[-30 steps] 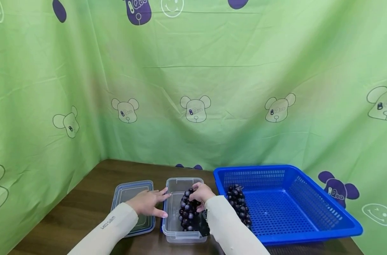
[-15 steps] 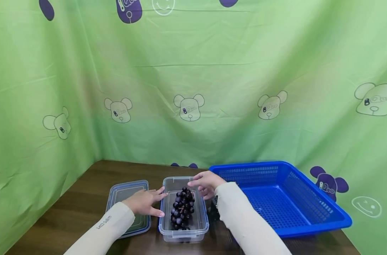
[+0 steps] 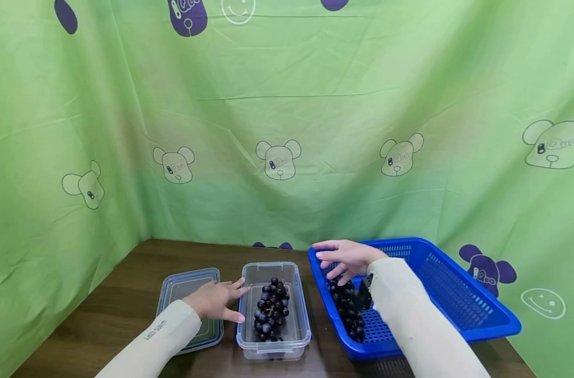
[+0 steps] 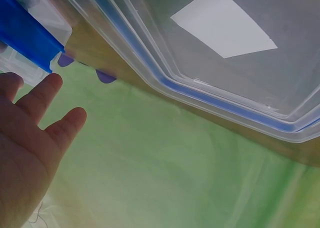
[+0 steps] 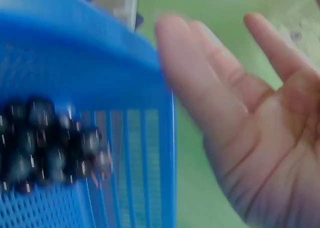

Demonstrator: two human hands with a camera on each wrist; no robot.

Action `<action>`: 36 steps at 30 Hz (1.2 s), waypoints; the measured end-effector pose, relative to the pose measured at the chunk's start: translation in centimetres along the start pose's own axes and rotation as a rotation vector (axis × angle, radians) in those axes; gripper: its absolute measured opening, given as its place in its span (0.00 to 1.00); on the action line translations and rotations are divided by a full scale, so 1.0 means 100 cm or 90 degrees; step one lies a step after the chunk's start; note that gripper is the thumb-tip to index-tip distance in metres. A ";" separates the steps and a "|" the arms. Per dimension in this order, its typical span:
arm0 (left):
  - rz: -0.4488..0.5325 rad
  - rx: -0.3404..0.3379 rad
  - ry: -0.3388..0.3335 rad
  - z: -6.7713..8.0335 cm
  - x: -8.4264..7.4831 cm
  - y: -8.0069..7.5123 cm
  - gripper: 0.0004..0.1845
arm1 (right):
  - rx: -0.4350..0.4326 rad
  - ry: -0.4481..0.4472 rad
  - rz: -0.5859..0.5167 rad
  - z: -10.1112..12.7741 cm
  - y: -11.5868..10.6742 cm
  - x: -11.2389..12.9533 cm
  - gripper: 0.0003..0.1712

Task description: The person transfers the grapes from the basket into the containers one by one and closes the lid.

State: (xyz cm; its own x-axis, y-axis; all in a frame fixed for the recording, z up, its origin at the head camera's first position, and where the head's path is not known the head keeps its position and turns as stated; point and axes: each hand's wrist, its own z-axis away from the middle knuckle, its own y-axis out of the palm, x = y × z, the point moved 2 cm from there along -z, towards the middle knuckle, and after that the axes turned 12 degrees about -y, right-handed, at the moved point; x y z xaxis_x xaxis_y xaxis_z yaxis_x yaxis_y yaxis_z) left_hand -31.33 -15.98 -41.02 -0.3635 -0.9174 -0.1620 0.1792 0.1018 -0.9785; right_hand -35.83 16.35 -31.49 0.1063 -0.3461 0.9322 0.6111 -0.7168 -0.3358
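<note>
A bunch of dark purple grapes [image 3: 271, 310] lies lengthwise in the clear plastic food container [image 3: 297, 315]. My left hand [image 3: 216, 300] spreads its fingers at the container's left rim; in the left wrist view its fingers [image 4: 42, 95] reach to the blue clip on that side. Over the left part of the blue plastic basket [image 3: 457, 336] my right hand [image 3: 348, 258] hovers with nothing in its fingers. Below it, along the basket's left wall, lies a second bunch of grapes [image 3: 350, 312], partly covered by the hand and wrist; the right wrist view shows these grapes [image 5: 45, 143] blurred.
The container's lid [image 3: 189, 283], clear with a blue seal, lies flat on the brown wooden table [image 3: 126, 294] at the left, partly under my left forearm. A green curtain [image 3: 287, 210] with bear prints hangs behind and along the left side.
My right hand has let go of the grapes in the container and moved right, over the basket. The left hand stays at the container's rim. The head view has shifted slightly.
</note>
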 end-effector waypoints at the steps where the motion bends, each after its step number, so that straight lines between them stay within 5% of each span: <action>1: 0.000 0.000 0.000 0.000 0.000 0.000 0.39 | 0.011 -0.004 -0.011 0.004 -0.005 -0.002 0.39; 17: -0.002 0.005 -0.008 0.002 -0.001 -0.003 0.39 | -0.007 0.028 -0.008 0.050 -0.058 -0.043 0.45; 36: -0.007 0.010 -0.012 0.004 -0.004 -0.006 0.39 | -0.016 0.101 0.049 0.051 -0.051 -0.074 0.47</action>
State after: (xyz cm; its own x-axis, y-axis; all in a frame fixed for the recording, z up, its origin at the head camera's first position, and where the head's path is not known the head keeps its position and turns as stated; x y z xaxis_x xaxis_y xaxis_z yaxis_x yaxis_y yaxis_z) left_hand -30.92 -15.80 -40.35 -0.3487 -0.9253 -0.1492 0.1898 0.0862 -0.9780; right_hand -35.74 25.58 -35.97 0.0255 -0.4904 0.8711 0.5864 -0.6984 -0.4103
